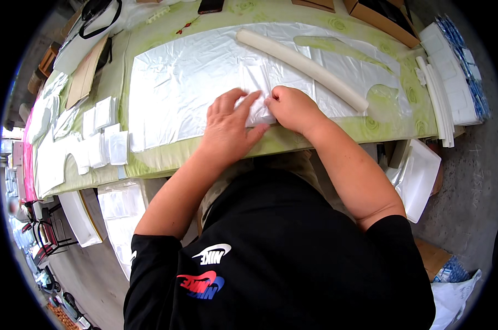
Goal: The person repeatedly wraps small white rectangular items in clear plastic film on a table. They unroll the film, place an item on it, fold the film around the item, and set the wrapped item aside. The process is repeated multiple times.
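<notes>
The left hand (227, 124) lies palm down with fingers spread and thumb apart over a folded white film (260, 113), while the right hand (297, 111), curled in, pinches that film's right edge; both forearms angle inward. Printed logos with lettering in white, red and blue mark the black shirt (315, 242). The film lies on a larger plastic sheet (172, 93) near the front edge of a green-covered counter (169, 159), above a grey floor (471, 198).
</notes>
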`<state>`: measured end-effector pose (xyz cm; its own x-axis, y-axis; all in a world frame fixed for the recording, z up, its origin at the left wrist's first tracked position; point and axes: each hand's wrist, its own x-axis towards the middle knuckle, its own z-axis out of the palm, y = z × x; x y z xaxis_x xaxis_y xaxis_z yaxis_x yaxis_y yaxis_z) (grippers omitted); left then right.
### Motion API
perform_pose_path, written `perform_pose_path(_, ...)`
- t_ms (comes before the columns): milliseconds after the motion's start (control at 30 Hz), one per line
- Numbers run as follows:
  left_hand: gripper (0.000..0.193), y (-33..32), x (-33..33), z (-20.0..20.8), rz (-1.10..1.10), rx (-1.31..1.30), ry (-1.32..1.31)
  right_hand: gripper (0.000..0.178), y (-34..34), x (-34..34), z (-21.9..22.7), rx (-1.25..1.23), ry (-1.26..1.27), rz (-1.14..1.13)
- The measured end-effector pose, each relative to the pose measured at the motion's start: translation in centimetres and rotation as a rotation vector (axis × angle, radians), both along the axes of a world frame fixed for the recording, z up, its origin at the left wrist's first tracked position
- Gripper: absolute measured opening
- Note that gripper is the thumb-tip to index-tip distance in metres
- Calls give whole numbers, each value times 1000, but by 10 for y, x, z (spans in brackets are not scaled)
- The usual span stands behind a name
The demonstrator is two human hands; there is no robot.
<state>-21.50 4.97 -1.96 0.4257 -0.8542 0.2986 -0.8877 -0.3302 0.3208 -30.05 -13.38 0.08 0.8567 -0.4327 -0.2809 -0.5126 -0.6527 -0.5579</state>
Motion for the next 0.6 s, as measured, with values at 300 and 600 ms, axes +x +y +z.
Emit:
perform_pose_path(300, 88, -15, 15, -10, -158, 246, -31, 51, 14, -21, -6, 152, -139, -149)
perform_pose_path(600, 74, 32, -27, 1, -200, 97, 85, 38, 45, -98, 1, 558, -239, -24)
